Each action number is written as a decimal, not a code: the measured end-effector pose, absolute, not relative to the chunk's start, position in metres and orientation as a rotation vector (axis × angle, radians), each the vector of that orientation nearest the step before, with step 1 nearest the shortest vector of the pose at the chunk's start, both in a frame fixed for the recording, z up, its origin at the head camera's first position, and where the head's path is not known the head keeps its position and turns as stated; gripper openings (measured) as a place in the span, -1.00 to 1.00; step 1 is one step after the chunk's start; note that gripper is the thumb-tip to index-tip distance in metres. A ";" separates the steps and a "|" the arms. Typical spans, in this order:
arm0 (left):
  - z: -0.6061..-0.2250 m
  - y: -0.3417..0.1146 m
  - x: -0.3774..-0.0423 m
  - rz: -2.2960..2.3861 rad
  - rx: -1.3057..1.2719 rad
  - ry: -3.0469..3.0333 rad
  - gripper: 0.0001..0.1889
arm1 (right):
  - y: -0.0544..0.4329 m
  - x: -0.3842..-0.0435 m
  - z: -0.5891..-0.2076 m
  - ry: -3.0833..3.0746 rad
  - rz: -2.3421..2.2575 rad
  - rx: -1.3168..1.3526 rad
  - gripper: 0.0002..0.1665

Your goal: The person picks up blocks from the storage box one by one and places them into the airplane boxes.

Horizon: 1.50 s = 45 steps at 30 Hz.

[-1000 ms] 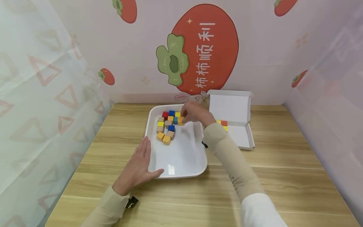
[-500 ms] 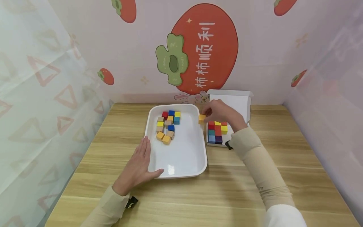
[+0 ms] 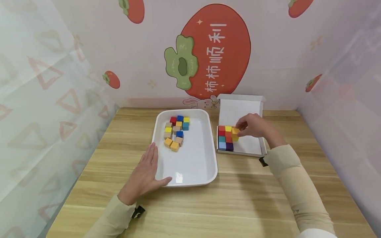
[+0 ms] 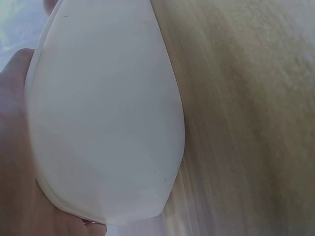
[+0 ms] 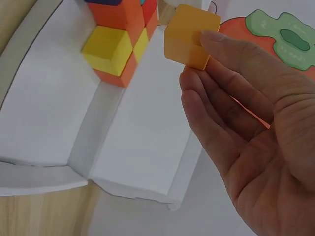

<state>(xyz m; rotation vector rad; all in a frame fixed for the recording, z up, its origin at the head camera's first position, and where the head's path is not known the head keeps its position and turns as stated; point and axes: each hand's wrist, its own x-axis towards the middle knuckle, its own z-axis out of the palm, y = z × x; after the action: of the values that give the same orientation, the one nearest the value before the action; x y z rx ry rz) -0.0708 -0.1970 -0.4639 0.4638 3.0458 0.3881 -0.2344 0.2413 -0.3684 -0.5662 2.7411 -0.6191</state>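
My right hand (image 3: 256,125) pinches an orange-yellow cube (image 3: 234,132) between thumb and fingertips, above the open white cardboard box (image 3: 250,145). In the right wrist view this cube (image 5: 189,37) shows plainly, apart from the cubes in the box. Red, yellow, green, light blue and dark purple cubes stand packed at the box's left side; a yellow cube (image 5: 107,50) lies nearest the bare floor. My left hand (image 3: 143,173) rests on the near left corner of the white tray (image 3: 190,165), fingers straight along its side and thumb on the near rim.
Several loose cubes in red, blue, yellow, orange and plain wood lie in the tray's far left part, among them an orange cube (image 3: 175,146). The box's lid (image 3: 239,110) is raised at the back, near the printed wall. Both containers stand on a wooden table (image 3: 190,211).
My right hand has lifted the orange-yellow cube out of the tray and carried it right, over the tray's rim to above the box. My left hand stays on the tray.
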 end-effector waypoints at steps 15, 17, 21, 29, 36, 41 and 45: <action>-0.466 -0.197 -0.070 0.382 0.459 3.044 0.35 | 0.255 -0.227 -0.408 2.676 -0.654 -0.473 -0.63; -0.466 -0.196 -0.069 0.384 0.460 3.044 0.35 | 0.255 -0.226 -0.412 2.683 -0.650 -0.470 -0.64; -0.467 -0.197 -0.069 0.384 0.455 3.045 0.35 | 0.253 -0.223 -0.420 2.694 -0.636 -0.493 -0.65; -0.467 -0.197 -0.068 0.387 0.446 3.047 0.35 | 0.247 -0.220 -0.435 2.791 -0.586 -0.539 -0.69; -0.467 -0.198 -0.068 0.381 0.445 3.051 0.35 | 0.236 -0.220 -0.423 2.817 -0.485 -0.552 -0.56; -0.465 -0.198 -0.070 0.384 0.446 3.053 0.34 | 0.214 -0.227 -0.392 2.801 -0.518 -0.603 -0.47; -0.464 -0.197 -0.072 0.368 0.452 3.048 0.35 | 0.188 -0.235 -0.372 2.759 -0.573 -0.646 -0.48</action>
<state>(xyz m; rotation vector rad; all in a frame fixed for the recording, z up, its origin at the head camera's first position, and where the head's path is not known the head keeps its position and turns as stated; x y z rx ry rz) -0.0723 -0.1972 -0.4645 0.4516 3.0482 0.3678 -0.2345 0.1882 -0.3720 -0.6458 2.7590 -0.5729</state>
